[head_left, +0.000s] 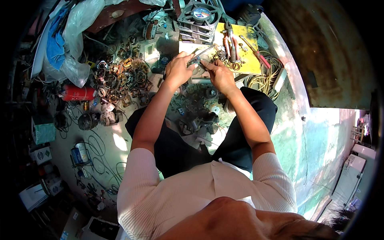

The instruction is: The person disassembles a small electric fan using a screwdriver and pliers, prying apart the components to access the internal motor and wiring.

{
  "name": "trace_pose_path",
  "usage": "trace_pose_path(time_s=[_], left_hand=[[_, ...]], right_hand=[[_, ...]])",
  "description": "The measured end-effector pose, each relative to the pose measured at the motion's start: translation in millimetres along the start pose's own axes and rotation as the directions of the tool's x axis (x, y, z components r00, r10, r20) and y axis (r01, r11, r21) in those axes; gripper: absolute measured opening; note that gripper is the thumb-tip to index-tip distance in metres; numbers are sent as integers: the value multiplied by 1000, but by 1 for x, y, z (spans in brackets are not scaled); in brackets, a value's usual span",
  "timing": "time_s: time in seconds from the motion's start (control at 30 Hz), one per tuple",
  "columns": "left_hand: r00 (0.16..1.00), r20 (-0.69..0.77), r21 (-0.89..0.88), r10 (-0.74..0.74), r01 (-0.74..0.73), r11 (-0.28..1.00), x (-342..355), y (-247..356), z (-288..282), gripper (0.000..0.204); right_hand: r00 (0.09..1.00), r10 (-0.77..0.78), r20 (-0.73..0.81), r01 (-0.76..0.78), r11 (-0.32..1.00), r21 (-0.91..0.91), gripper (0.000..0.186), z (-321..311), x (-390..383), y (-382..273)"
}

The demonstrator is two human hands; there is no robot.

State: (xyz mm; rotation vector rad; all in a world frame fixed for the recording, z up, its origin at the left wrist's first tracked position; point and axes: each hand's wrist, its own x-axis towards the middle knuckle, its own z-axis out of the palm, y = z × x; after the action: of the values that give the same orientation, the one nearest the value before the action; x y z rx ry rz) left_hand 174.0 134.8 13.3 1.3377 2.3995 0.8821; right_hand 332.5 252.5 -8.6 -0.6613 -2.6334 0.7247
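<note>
My left hand (pixel 180 71) is curled at the near left edge of a yellow board. A thin metal rod (pixel 205 52) slants up and right from its fingers; its other end is hidden in the grip. My right hand (pixel 222 77) is closed, its index finger reaching toward a small dark part (pixel 195 61) between the hands. Whether the right fingers grip that part or only touch it is not clear. Beyond the hands lie pliers (pixel 229 38) with red handles, a red-handled screwdriver (pixel 262 59), and several small metal rings (pixel 235 66) on the yellow board (pixel 250 47).
A square cooling fan (pixel 200 16) stands behind the board. Left of my hands is a heap of copper-wound coils (pixel 126 74), with a red cylinder (pixel 79 93) beside it. Coiled yellowish cable (pixel 269 74) lies at the right. Scattered metal parts (pixel 192 104) cover the floor between my legs.
</note>
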Motion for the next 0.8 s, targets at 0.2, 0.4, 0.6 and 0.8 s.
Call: trace_pose_path(time_s=[0.2, 0.4, 0.6, 0.8], left_hand=[[999, -37, 9, -20, 21, 1000, -3, 4, 4, 42], [998, -49, -9, -28, 28, 1000, -3, 0, 7, 42], [997, -68, 29, -31, 33, 999, -4, 1, 10, 42], [997, -68, 32, -32, 34, 999, -5, 2, 12, 41]], right_hand=[[992, 92, -88, -89, 996, 32, 40, 12, -11, -15], [996, 63, 63, -65, 998, 27, 44, 1, -3, -10], [997, 71, -4, -70, 988, 137, 42, 9, -9, -17], [987, 125, -104, -107, 981, 165, 40, 22, -13, -20]])
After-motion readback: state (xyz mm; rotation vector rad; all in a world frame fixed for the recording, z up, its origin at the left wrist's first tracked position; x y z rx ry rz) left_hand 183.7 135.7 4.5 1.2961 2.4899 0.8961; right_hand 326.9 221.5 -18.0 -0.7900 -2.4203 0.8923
